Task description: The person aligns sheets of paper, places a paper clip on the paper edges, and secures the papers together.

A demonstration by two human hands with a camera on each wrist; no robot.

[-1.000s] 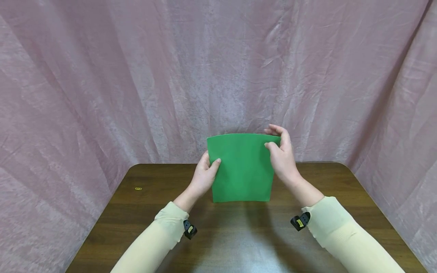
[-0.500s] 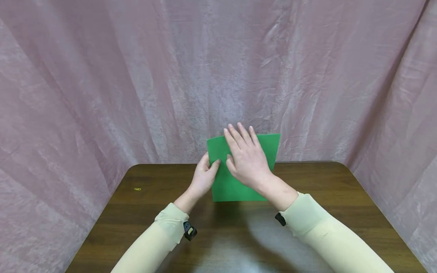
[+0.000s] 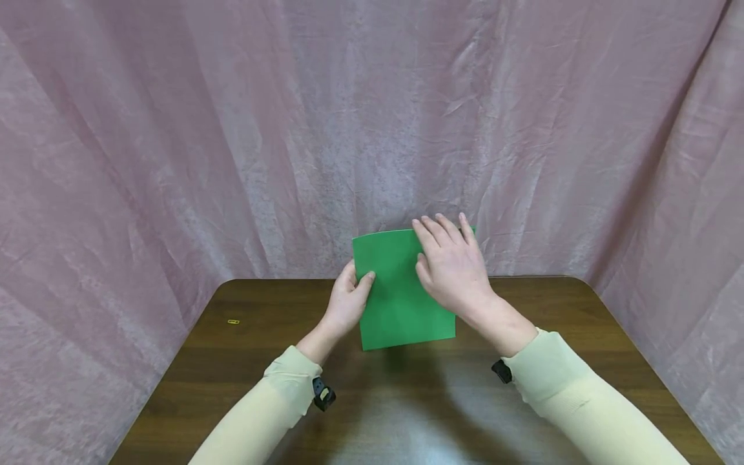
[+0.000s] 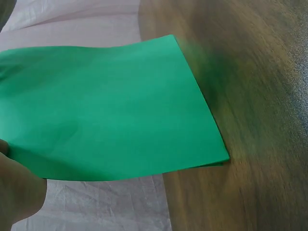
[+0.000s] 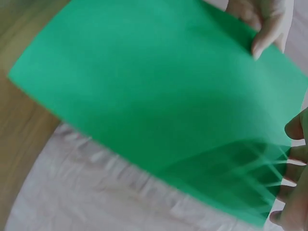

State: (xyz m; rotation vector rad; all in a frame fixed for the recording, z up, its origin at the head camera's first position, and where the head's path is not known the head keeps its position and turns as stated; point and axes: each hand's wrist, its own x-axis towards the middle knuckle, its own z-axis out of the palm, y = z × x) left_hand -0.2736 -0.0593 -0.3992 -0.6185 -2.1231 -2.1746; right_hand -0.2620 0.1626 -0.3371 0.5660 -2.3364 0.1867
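A stack or fold of green paper (image 3: 389, 290) is held upright above the table, and a second layer peeks out at one corner in the left wrist view. My left hand (image 3: 347, 298) pinches its left edge, thumb on the near face and the other fingers behind. With fingers extended, my right hand (image 3: 453, 268) lies over the upper right part, fingertips reaching past the top edge. In the right wrist view, the fingers (image 5: 292, 180) are beside the paper's edge and cast a shadow on it. The upper right corner is mostly covered in the head view.
On the left of the brown wooden table (image 3: 261, 381) lies a small yellow paper clip (image 3: 234, 321). Pink curtains (image 3: 372, 116) hang behind the table and along both sides.
My right hand let go of the paper's upper right corner, swung left across the top with fingers spread, then slid back right. The left hand keeps its grip.
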